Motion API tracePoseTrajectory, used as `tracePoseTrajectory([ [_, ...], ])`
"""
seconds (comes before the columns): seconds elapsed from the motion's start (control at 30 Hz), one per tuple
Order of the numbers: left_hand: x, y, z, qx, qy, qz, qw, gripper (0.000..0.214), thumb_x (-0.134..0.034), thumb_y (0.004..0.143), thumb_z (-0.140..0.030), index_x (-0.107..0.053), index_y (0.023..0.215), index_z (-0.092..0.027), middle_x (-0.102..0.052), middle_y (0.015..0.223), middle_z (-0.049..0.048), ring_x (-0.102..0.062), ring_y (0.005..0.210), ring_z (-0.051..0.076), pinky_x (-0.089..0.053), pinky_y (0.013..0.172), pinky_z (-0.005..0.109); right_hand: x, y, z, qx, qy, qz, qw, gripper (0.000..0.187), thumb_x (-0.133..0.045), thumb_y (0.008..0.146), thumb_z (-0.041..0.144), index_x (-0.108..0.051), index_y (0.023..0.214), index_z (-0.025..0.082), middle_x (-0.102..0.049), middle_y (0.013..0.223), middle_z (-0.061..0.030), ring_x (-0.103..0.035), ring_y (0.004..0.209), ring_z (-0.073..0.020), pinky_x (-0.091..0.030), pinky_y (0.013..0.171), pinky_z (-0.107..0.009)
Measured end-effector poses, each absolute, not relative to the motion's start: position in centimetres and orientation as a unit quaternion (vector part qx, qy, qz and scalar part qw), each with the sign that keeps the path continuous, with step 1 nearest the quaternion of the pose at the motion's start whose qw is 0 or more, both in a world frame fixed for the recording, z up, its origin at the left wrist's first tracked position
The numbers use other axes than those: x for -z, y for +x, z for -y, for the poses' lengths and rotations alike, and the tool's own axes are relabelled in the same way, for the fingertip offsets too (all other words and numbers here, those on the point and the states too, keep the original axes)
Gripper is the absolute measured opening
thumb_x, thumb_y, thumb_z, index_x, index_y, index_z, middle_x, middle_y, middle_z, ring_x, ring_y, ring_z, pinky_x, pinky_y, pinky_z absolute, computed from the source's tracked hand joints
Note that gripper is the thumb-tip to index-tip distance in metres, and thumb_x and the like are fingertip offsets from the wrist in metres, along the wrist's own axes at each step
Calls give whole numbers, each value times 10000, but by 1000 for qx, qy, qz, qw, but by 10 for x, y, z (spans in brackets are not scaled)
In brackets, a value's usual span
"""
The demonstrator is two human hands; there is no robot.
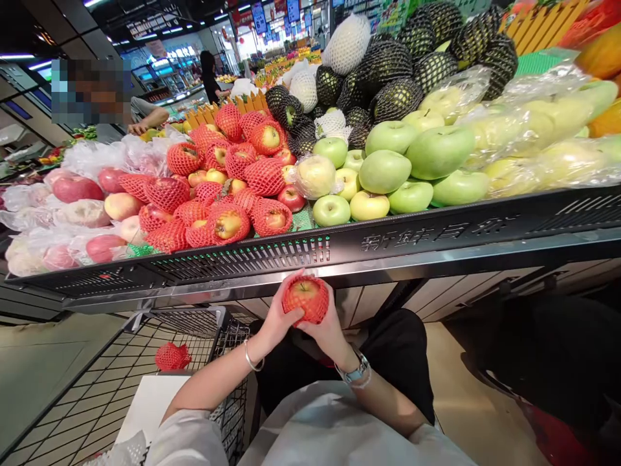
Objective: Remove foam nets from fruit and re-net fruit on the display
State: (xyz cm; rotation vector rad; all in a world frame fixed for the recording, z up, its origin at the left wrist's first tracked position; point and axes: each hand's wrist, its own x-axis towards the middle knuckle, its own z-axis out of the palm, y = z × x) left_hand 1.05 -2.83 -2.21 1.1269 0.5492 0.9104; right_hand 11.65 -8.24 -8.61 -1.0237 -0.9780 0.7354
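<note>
An apple in a red foam net is held in front of the display shelf, its stem end facing up. My left hand wraps its left side, with the thumb lying across the front. Around the right side curls my right hand, closed on the same apple. Just beyond my hands runs the metal front edge of the shelf. Behind it lies a heap of apples in red foam nets. Green apples are piled right of that heap.
At my left stands a wire shopping cart holding a red-netted fruit and a white flat item. Dark-netted melons are stacked at the back, bagged pale fruit at the right. A person reaches over produce at far left.
</note>
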Motion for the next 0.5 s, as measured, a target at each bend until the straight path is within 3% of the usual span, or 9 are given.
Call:
tracePoseTrajectory([
  [0.17, 29, 18, 31, -412, 404, -308, 756, 441, -816, 667, -322, -669, 1056, -173, -693, 1058, 59, -619, 993, 205, -455, 924, 285, 86, 124, 90, -326, -531, 504, 599, 761, -633, 826, 435, -263, 1456, 225, -154, 1570, -129, -76, 1484, -297, -122, 1197, -557],
  [0.23, 35, 20, 26, -384, 325, -334, 797, 339, -753, 742, -365, -681, 996, -152, -706, 1000, 60, -638, 904, 177, -487, 856, 264, 87, 128, 90, -327, -512, 510, 609, 662, -474, 921, 440, -192, 1493, 259, -74, 1601, -74, -20, 1493, -259, -105, 1204, -543],
  [0.3, 40, 21, 20, -348, 262, -358, 826, 296, -679, 811, -400, -686, 953, -140, -713, 947, 61, -643, 813, 159, -508, 780, 260, 87, 130, 89, -292, -489, 506, 648, 599, -358, 968, 418, -137, 1510, 291, -96, 1607, -32, -57, 1493, -231, -117, 1208, -532],
  [0.37, 44, 22, 18, -318, 241, -371, 838, 303, -656, 829, -409, -684, 951, -133, -709, 898, 60, -634, 739, 152, -510, 704, 262, 86, 128, 87, -221, -478, 511, 680, 553, -315, 980, 386, -177, 1507, 295, -187, 1592, -22, -137, 1483, -236, -135, 1206, -544],
  [0.5, 49, 25, 30, -345, 263, -359, 826, 265, -758, 744, -325, -668, 926, -155, -669, 829, 12, -599, 723, 115, -473, 697, 220, 91, 118, 77, -88, -484, 559, 667, 425, -385, 952, 270, -494, 1362, 301, -555, 1359, -48, -431, 1342, -269, -344, 1118, -558],
])
